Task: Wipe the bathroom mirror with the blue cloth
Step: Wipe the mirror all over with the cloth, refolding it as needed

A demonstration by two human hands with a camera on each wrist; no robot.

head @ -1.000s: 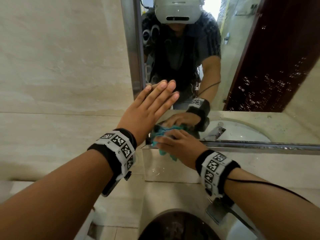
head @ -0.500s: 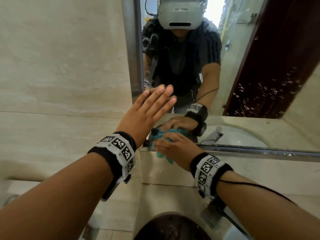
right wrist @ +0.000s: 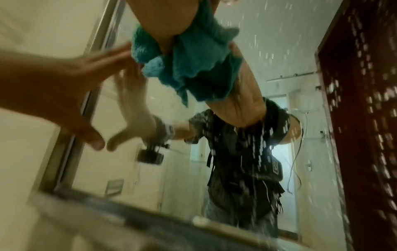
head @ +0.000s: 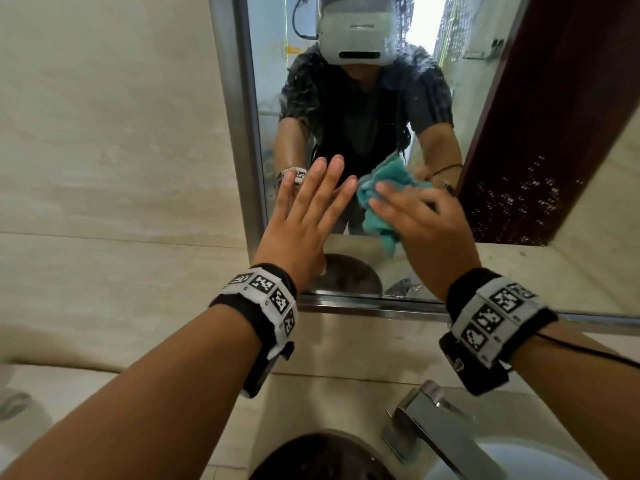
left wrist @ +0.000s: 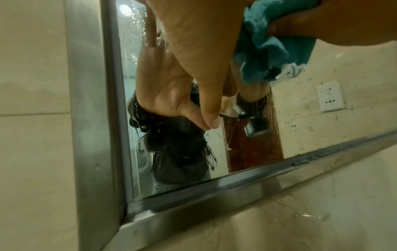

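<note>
The blue cloth (head: 381, 233) is bunched under my right hand (head: 422, 220), which grips it and presses it against the mirror (head: 270, 98) low on the glass. My left hand (head: 308, 216) lies flat on the mirror with straight fingers, just left of the cloth and near the left frame. In the left wrist view, the left hand (left wrist: 201, 51) touches the glass and the cloth (left wrist: 272, 51) hangs from the right hand (left wrist: 322, 22). The blurred right wrist view shows the cloth (right wrist: 193, 68) wrapped round the right hand (right wrist: 167, 20), with the left hand (right wrist: 60, 88) beside it. Water spots dot the mirror (right wrist: 279, 68).
A steel frame (head: 239, 133) borders the mirror on the left and along the bottom. Beige wall tiles (head: 104, 150) lie to the left. Below are a chrome faucet (head: 440, 424) and a white basin (head: 502, 462), close under my right forearm.
My right hand has carried the cloth up from the mirror's bottom edge to higher on the glass, level with my left fingers. The left hand stays flat on the mirror.
</note>
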